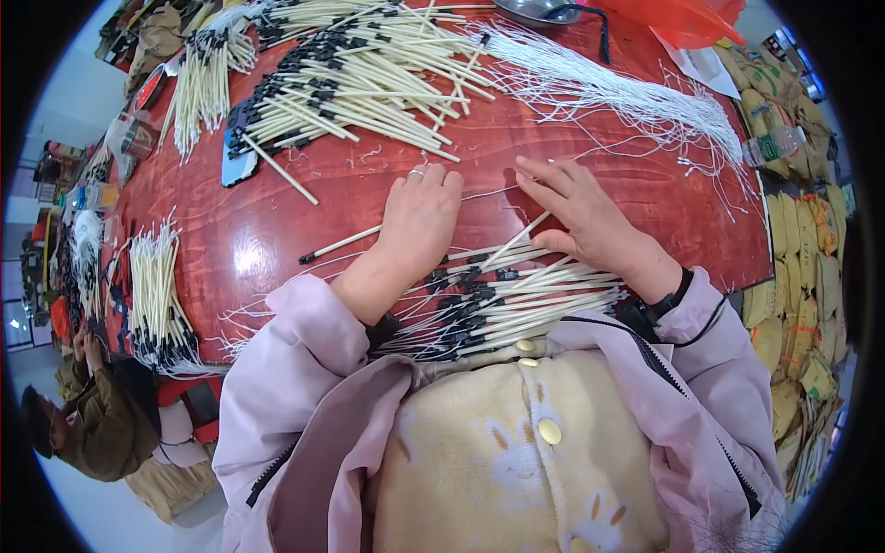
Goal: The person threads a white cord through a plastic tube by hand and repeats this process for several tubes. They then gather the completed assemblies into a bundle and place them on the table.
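Note:
My left hand (422, 214) is closed on the tabletop over a cream stick with a black end (341, 243), which sticks out on its left side. From between its fingers a thin white string (489, 194) runs right to the fingertips of my right hand (583, 214). That hand has its fingers stretched out and its thumb apart. A second cream stick (514, 241) slants up between the right thumb and fingers; whether the hand touches it, I cannot tell. Below both hands, close to my body, lies a pile of cream sticks (544, 300) with black ends and white strings.
A large heap of black-ended sticks (369, 83) covers the far part of the red table (230, 217). White strings (618, 88) lie far right. Stick bundles (157, 286) stand left, beside a seated person (101, 419). A metal bowl (535, 9) and phone (238, 152) are farther off.

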Action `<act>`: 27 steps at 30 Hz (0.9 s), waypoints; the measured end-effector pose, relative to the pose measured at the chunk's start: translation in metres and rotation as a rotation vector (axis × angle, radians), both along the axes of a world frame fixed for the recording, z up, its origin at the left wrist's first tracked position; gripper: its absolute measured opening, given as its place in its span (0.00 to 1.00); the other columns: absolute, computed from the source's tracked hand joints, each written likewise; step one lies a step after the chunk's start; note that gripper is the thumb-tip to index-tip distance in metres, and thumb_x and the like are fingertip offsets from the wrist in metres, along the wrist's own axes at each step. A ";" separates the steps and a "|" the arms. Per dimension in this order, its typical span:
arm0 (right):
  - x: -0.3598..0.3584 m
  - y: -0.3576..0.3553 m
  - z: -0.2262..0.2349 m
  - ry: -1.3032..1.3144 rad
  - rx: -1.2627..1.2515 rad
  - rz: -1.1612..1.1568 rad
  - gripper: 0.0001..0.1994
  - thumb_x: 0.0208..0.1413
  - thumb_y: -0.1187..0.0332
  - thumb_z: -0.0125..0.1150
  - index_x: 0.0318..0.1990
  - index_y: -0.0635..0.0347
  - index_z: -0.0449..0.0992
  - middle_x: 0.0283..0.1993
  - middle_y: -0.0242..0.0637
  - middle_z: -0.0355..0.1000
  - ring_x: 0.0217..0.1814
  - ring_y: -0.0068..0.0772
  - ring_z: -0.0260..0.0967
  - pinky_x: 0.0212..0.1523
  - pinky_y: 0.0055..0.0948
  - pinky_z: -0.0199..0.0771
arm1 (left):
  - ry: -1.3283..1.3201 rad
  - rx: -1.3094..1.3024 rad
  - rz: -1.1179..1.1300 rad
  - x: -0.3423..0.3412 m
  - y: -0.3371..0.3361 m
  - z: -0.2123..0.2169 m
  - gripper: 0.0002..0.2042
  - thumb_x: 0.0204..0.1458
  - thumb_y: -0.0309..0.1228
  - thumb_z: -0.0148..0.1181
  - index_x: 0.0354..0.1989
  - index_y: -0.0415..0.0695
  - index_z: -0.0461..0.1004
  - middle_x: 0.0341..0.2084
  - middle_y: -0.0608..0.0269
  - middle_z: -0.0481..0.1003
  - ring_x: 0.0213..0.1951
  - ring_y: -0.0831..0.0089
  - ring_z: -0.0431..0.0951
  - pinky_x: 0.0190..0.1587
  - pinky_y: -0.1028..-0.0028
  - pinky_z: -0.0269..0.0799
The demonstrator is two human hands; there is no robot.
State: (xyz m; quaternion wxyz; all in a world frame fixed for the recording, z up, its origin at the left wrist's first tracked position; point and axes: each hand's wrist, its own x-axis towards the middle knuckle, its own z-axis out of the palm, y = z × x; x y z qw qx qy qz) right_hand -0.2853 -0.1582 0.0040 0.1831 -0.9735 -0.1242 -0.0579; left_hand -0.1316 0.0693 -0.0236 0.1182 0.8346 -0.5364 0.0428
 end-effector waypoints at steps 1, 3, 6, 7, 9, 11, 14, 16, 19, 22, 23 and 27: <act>0.004 0.005 0.001 0.026 -0.005 0.024 0.40 0.55 0.47 0.66 0.69 0.65 0.64 0.76 0.46 0.56 0.69 0.55 0.58 0.69 0.48 0.60 | 0.028 -0.044 0.009 -0.001 0.003 0.003 0.09 0.54 0.30 0.63 0.40 0.42 0.72 0.36 0.55 0.74 0.42 0.54 0.76 0.44 0.58 0.71; 0.010 0.009 0.002 0.053 -0.011 0.053 0.41 0.55 0.45 0.65 0.69 0.66 0.64 0.76 0.46 0.56 0.69 0.55 0.57 0.69 0.49 0.59 | 0.058 -0.089 0.022 -0.003 0.011 0.007 0.09 0.53 0.29 0.63 0.39 0.42 0.72 0.36 0.54 0.73 0.43 0.54 0.76 0.44 0.58 0.71; 0.019 0.008 0.002 0.072 -0.078 0.094 0.45 0.55 0.36 0.56 0.69 0.67 0.64 0.77 0.46 0.55 0.70 0.55 0.56 0.70 0.50 0.58 | 0.072 -0.075 0.106 -0.003 0.028 0.012 0.09 0.52 0.27 0.64 0.38 0.42 0.72 0.36 0.53 0.73 0.44 0.54 0.75 0.44 0.57 0.70; 0.019 0.008 0.001 0.074 -0.078 0.098 0.45 0.55 0.36 0.56 0.69 0.67 0.64 0.77 0.46 0.55 0.70 0.55 0.56 0.70 0.50 0.58 | 0.074 -0.076 0.111 -0.001 0.031 0.010 0.09 0.52 0.27 0.64 0.38 0.42 0.72 0.36 0.53 0.73 0.44 0.54 0.75 0.44 0.57 0.70; 0.018 0.007 -0.005 0.072 -0.136 0.129 0.48 0.55 0.32 0.51 0.68 0.68 0.64 0.77 0.46 0.55 0.71 0.55 0.55 0.70 0.50 0.58 | 0.072 -0.063 0.117 0.004 0.034 0.004 0.08 0.53 0.27 0.63 0.38 0.42 0.71 0.36 0.53 0.73 0.43 0.54 0.75 0.44 0.57 0.70; 0.021 0.010 -0.006 0.070 -0.162 0.153 0.49 0.54 0.30 0.49 0.68 0.69 0.64 0.77 0.46 0.55 0.71 0.55 0.55 0.71 0.51 0.57 | 0.071 -0.054 0.128 0.007 0.037 0.002 0.08 0.54 0.27 0.63 0.38 0.42 0.71 0.36 0.53 0.73 0.43 0.53 0.75 0.43 0.57 0.70; 0.021 0.014 -0.002 0.130 -0.177 0.141 0.51 0.53 0.28 0.48 0.67 0.71 0.65 0.76 0.47 0.55 0.71 0.56 0.55 0.71 0.51 0.56 | 0.044 -0.028 0.103 0.005 0.033 0.002 0.07 0.54 0.27 0.63 0.38 0.42 0.72 0.36 0.54 0.73 0.43 0.54 0.76 0.43 0.57 0.71; 0.021 0.018 -0.001 0.128 -0.185 0.146 0.51 0.53 0.28 0.48 0.67 0.71 0.65 0.76 0.47 0.55 0.71 0.56 0.55 0.71 0.51 0.56 | 0.040 0.001 0.099 0.002 0.025 0.006 0.07 0.53 0.27 0.62 0.39 0.43 0.72 0.37 0.55 0.74 0.44 0.56 0.77 0.44 0.58 0.71; 0.024 0.020 -0.003 0.120 -0.201 0.150 0.50 0.53 0.29 0.48 0.67 0.71 0.65 0.76 0.48 0.56 0.71 0.56 0.55 0.71 0.51 0.56 | 0.030 0.060 0.087 -0.003 0.006 0.007 0.08 0.51 0.26 0.61 0.40 0.44 0.74 0.39 0.57 0.76 0.46 0.61 0.78 0.45 0.61 0.72; 0.023 0.017 -0.001 0.139 -0.175 0.119 0.50 0.54 0.30 0.50 0.68 0.71 0.63 0.76 0.49 0.55 0.71 0.57 0.55 0.71 0.51 0.56 | -0.036 -0.007 0.043 -0.010 -0.014 0.007 0.06 0.51 0.25 0.59 0.38 0.44 0.72 0.36 0.57 0.75 0.43 0.59 0.79 0.43 0.59 0.73; 0.023 0.016 0.001 0.139 -0.177 0.119 0.50 0.54 0.30 0.50 0.68 0.71 0.63 0.76 0.49 0.55 0.71 0.57 0.55 0.71 0.51 0.56 | -0.036 -0.009 0.043 -0.010 -0.014 0.008 0.06 0.51 0.25 0.59 0.38 0.44 0.72 0.36 0.57 0.75 0.43 0.59 0.79 0.43 0.59 0.73; 0.019 0.014 0.007 -0.051 -0.106 0.023 0.50 0.54 0.32 0.52 0.69 0.72 0.61 0.77 0.50 0.53 0.72 0.57 0.54 0.71 0.51 0.55 | -0.035 0.093 0.081 -0.013 -0.010 0.012 0.09 0.50 0.29 0.63 0.40 0.44 0.76 0.39 0.59 0.77 0.46 0.63 0.79 0.45 0.61 0.73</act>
